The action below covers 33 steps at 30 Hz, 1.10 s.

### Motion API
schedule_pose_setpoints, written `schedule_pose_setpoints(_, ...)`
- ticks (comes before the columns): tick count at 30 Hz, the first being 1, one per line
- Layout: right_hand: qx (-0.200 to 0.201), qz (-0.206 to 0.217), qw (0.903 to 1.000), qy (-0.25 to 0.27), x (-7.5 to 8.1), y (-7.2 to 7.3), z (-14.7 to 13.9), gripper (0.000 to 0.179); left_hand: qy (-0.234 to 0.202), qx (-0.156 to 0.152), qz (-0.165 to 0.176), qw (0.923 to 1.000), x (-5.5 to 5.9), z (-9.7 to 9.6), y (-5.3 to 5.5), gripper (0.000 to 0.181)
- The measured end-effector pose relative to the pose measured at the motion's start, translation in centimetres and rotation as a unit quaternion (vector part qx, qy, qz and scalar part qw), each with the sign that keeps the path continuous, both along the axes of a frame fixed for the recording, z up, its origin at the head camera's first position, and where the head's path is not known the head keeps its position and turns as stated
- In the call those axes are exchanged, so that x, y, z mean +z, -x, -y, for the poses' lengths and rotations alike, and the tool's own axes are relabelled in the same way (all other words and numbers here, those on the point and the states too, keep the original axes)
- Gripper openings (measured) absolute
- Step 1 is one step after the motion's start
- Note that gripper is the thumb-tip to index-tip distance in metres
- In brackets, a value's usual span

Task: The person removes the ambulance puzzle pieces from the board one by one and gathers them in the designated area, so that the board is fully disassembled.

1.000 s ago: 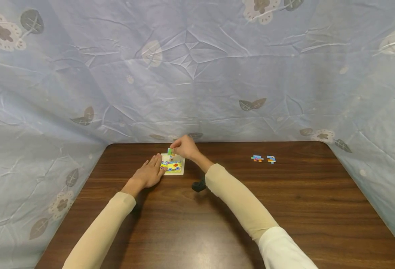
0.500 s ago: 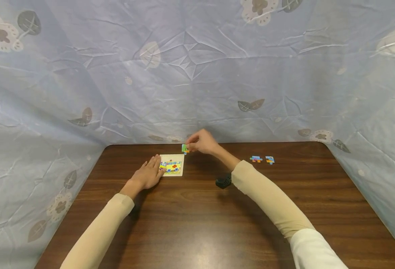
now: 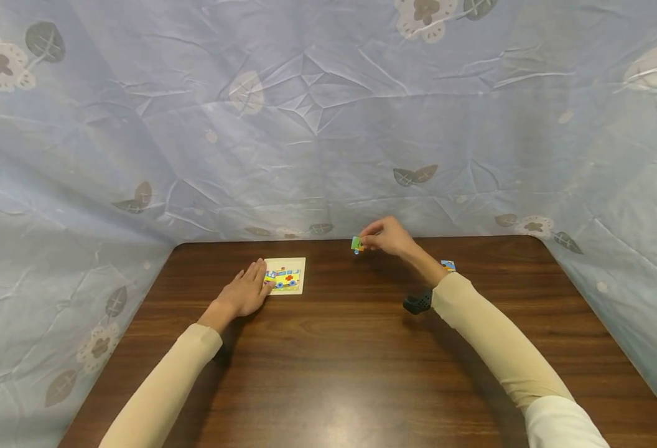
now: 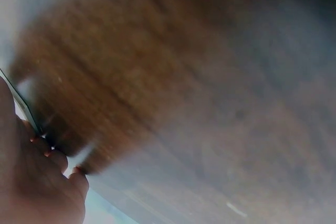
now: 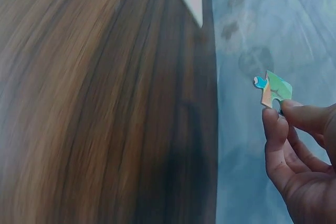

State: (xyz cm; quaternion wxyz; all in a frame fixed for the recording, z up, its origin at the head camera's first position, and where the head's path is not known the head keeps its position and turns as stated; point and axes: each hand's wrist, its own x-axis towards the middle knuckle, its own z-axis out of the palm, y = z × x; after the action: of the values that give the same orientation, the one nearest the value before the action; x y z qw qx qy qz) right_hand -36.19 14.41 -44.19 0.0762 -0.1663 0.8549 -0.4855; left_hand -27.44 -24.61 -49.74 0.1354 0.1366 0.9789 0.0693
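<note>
A puzzle piece [image 5: 278,88], green with orange and a blue knob, is pinched between thumb and fingertips of my right hand [image 3: 390,238], held above the table's far side. My left hand [image 3: 241,291] rests with straight fingers on the left edge of a puzzle board [image 3: 300,261]. That board has a cream frame and a yellow ambulance picture with a red cross, partly covered by the hand. In the left wrist view, the left hand [image 4: 44,177] touches the board's edge [image 4: 23,109]. One loose puzzle piece [image 3: 448,266] shows just beyond my right wrist.
The brown wooden table [image 3: 328,361] ends at a pale floral cloth [image 3: 317,124] behind it, which also hangs at both sides. A black strapped device [image 3: 417,303] sits at my right wrist.
My right hand has carried the puzzle piece from above the board to the right. The right forearm now covers one of the two loose pieces. My left hand stays on the board.
</note>
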Motion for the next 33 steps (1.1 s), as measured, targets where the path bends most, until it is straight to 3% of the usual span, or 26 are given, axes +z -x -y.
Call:
schedule_pose_setpoints(7,-0.005,0.034,0.9994,-0.009,-1.0,-0.1,-4.0,0.020,-0.004,-0.001,0.000,1.0000,0.0,0.0,-0.1,0.077)
schedule_pose_setpoints(16,-0.010,0.040,0.9980,-0.049,-2.2,0.2,-7.2,0.017,-0.003,0.000,-0.005,1.0000,-0.1,0.0,0.0,0.077)
schedule_pose_setpoints(23,0.000,0.052,0.9959,-0.074,-2.5,0.4,-8.7,0.017,-0.002,-0.001,-0.005,1.0000,-0.1,0.1,-0.1,0.078)
schedule_pose_setpoints(33,0.013,0.036,0.9897,-0.138,-2.6,0.1,-9.3,0.014,-0.010,0.001,-0.009,0.9999,0.0,0.0,-0.1,0.077)
